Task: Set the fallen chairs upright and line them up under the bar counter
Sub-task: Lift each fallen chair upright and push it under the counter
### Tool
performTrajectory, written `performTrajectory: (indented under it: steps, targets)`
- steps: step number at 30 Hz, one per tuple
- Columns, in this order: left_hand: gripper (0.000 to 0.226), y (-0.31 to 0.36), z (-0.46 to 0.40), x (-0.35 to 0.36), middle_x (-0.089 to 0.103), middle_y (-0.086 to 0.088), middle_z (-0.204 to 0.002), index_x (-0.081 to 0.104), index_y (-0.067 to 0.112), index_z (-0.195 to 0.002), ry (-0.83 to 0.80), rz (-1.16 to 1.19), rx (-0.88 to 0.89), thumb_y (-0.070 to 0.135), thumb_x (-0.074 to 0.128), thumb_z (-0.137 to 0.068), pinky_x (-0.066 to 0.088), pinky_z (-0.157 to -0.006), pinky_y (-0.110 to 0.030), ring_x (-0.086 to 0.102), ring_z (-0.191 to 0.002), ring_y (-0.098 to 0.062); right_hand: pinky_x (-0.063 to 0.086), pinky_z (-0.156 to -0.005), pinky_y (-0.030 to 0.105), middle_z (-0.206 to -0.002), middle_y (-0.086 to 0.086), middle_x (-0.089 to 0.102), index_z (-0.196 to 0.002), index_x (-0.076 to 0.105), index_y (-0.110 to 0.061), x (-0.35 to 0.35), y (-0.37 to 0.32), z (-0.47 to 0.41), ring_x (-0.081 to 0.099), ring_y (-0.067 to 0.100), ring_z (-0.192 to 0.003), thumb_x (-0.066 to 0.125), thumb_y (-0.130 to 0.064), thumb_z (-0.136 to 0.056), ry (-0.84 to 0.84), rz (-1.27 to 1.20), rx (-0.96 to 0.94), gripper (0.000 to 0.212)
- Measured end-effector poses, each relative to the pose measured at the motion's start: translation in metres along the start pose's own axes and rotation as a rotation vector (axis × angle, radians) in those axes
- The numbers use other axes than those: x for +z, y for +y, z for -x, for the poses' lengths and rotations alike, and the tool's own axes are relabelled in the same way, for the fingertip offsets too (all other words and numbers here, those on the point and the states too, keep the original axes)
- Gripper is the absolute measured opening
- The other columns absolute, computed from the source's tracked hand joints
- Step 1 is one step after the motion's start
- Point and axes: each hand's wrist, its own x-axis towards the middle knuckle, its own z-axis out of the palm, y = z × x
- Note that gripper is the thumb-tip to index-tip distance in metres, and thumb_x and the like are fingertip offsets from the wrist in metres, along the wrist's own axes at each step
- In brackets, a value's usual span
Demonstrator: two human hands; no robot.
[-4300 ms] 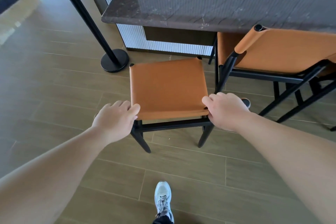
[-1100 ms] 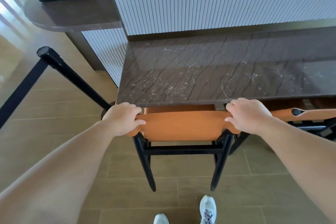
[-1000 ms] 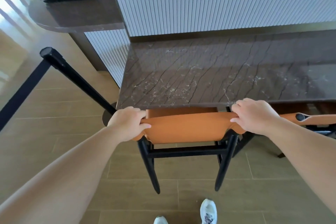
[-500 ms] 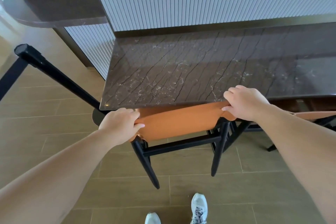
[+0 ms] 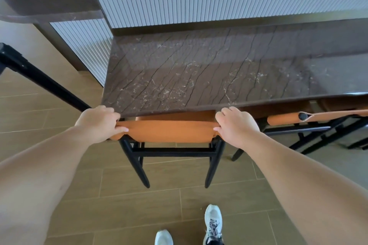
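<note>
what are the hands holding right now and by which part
Both hands hold the orange chair by its backrest's top edge: left hand at the left corner, right hand at the right corner.

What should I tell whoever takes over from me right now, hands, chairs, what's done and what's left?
Left hand: gripping the left end of the orange chair's backrest.
Right hand: gripping the right end of the same backrest.
Orange chair: upright, seat tucked beneath the marble bar counter, back legs on the tile floor.
Second orange chair: to the right, upright, partly under the counter.
Done: both visible chairs stand upright at the counter.
Left: probably release, check that the two backrests line up, and look for any other chair out of view.
</note>
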Motion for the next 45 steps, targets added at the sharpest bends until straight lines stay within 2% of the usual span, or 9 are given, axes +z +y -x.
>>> performTrajectory:
  steps: [5, 11, 16, 21, 28, 34, 36, 39, 45]
  targets:
    - [0.047, -0.019, -0.005, 0.014, 0.043, 0.016, -0.075, 0.059, 0.032, -0.084, -0.039, 0.000, 0.016, 0.075, 0.040, -0.086, 0.039, -0.056, -0.026, 0.044, -0.080, -0.008, 0.042, -0.055, 0.034, -0.095, 0.000, 0.056, -0.101, 0.054, -0.017, 0.003, -0.020, -0.002, 0.053, 0.022, -0.092, 0.052, -0.044, -0.096, -0.020, -0.003, 0.010, 0.028]
    - [0.044, -0.018, 0.001, 0.022, 0.044, 0.016, -0.074, 0.060, 0.031, -0.087, 0.005, 0.094, -0.009, 0.072, 0.045, -0.086, 0.046, -0.061, -0.028, 0.044, -0.081, -0.009, 0.037, -0.054, 0.032, -0.093, 0.000, 0.055, -0.100, 0.054, -0.016, 0.006, -0.020, -0.003, 0.051, 0.021, -0.088, 0.046, -0.044, -0.098, -0.033, 0.068, -0.039, 0.029]
    - [0.046, -0.004, 0.001, 0.015, 0.046, 0.015, -0.076, 0.064, 0.030, -0.089, 0.034, 0.117, -0.007, 0.071, 0.044, -0.087, 0.040, -0.057, -0.028, 0.044, -0.081, -0.010, 0.043, -0.054, 0.030, -0.092, 0.000, 0.056, -0.099, 0.055, -0.017, 0.006, 0.000, -0.007, 0.053, 0.020, -0.084, 0.045, -0.046, -0.098, -0.031, 0.106, -0.074, 0.031]
    - [0.042, 0.042, 0.007, 0.013, 0.042, 0.012, -0.075, 0.065, 0.028, -0.086, 0.048, 0.111, -0.003, 0.064, 0.044, -0.092, 0.034, -0.054, -0.029, 0.041, -0.079, -0.013, 0.047, -0.058, 0.028, -0.096, -0.003, 0.058, -0.102, 0.058, -0.019, 0.019, 0.038, -0.008, 0.054, 0.017, -0.088, 0.041, -0.050, -0.097, -0.047, 0.135, -0.075, 0.036]
    - [0.048, 0.050, -0.005, 0.001, 0.052, 0.008, -0.079, 0.071, 0.026, -0.089, 0.079, 0.065, -0.059, 0.065, 0.042, -0.093, 0.037, -0.053, -0.029, 0.054, -0.084, -0.019, 0.052, -0.071, 0.033, -0.104, -0.002, 0.059, -0.110, 0.056, -0.020, 0.015, 0.061, -0.024, 0.054, 0.017, -0.094, 0.032, -0.052, -0.099, -0.029, 0.176, -0.105, 0.041]
    - [0.046, 0.052, -0.014, -0.007, 0.044, 0.009, -0.073, 0.072, 0.023, -0.087, 0.130, 0.100, -0.056, 0.062, 0.048, -0.091, 0.037, -0.052, -0.029, 0.053, -0.080, -0.019, 0.054, -0.068, 0.032, -0.105, -0.002, 0.059, -0.114, 0.057, -0.020, 0.009, 0.076, -0.038, 0.055, 0.017, -0.093, 0.031, -0.052, -0.099, -0.017, 0.188, -0.130, 0.044]
    - [0.045, 0.051, -0.014, -0.007, 0.045, 0.010, -0.073, 0.071, 0.023, -0.085, 0.130, 0.107, -0.059, 0.061, 0.048, -0.092, 0.034, -0.050, -0.028, 0.050, -0.077, -0.018, 0.054, -0.068, 0.032, -0.105, -0.002, 0.059, -0.114, 0.056, -0.020, 0.008, 0.076, -0.039, 0.054, 0.016, -0.094, 0.031, -0.052, -0.099, -0.033, 0.187, -0.134, 0.043]
    - [0.046, 0.052, -0.007, -0.002, 0.049, 0.010, -0.072, 0.070, 0.024, -0.082, 0.126, 0.098, -0.059, 0.062, 0.045, -0.092, 0.039, -0.048, -0.027, 0.048, -0.073, -0.016, 0.053, -0.065, 0.032, -0.101, -0.001, 0.059, -0.111, 0.057, -0.020, 0.013, 0.073, -0.033, 0.054, 0.017, -0.090, 0.033, -0.050, -0.099, -0.013, 0.185, -0.161, 0.040]
    - [0.038, 0.064, 0.007, 0.002, 0.052, 0.006, -0.068, 0.071, 0.019, -0.072, 0.179, 0.123, -0.047, 0.053, 0.062, -0.088, 0.033, -0.047, -0.025, 0.050, -0.068, -0.019, 0.051, -0.064, 0.032, -0.099, -0.001, 0.059, -0.108, 0.058, -0.018, 0.018, 0.067, -0.016, 0.054, 0.018, -0.089, 0.036, -0.047, -0.100, -0.006, 0.182, -0.175, 0.036]
